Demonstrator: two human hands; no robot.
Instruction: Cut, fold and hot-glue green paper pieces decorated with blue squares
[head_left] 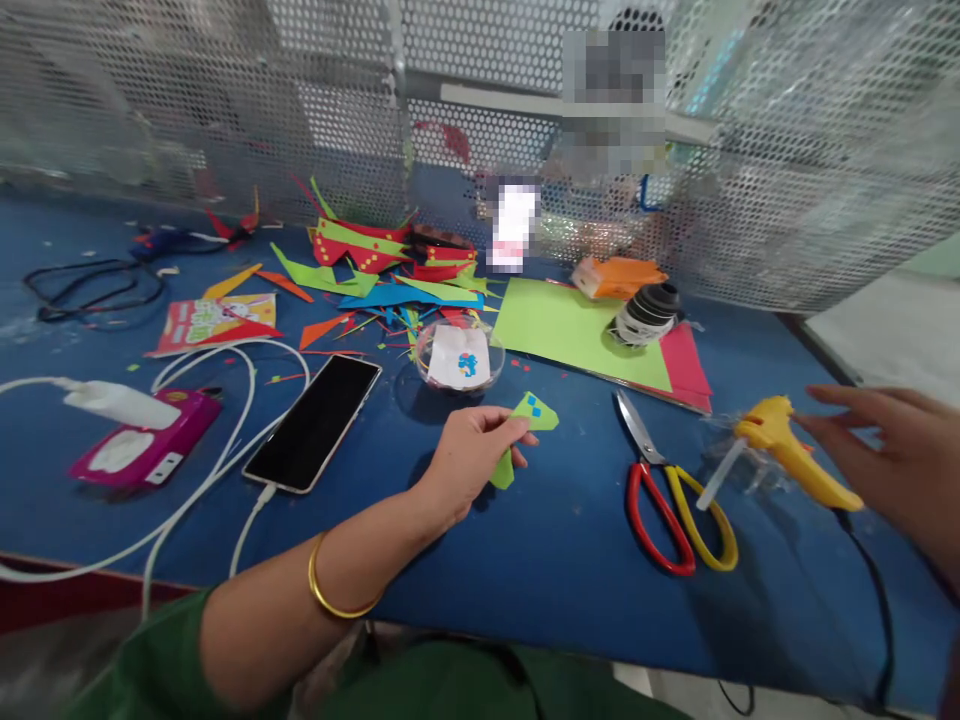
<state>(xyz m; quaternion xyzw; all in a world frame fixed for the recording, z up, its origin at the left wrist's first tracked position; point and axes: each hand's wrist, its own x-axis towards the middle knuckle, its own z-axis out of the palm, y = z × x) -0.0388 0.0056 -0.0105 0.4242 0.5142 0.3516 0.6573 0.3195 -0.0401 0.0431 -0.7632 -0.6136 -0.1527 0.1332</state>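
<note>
Between the thumb and fingers of my left hand (476, 455) is a green paper piece (541, 412) with small blue squares on it; part of it hangs below the fingers. My right hand (885, 450) is at the right edge, fingers apart and holding nothing, beside a yellow glue gun (799, 460). Scissors (651, 490) with one red and one yellow handle lie between the hands, blades partly apart. Just beyond my left hand sits a round clear container (495, 372) with a white paper (450, 358) bearing small blue pieces on top.
A phone (315, 425), white cables and a magenta power strip (161, 440) lie left. Behind are cut paper scraps (420, 292), green sheets (562, 330), a dark bottle (646, 315) and an orange packet (619, 275). Perforated metal (345, 120) borders the blue table (480, 570).
</note>
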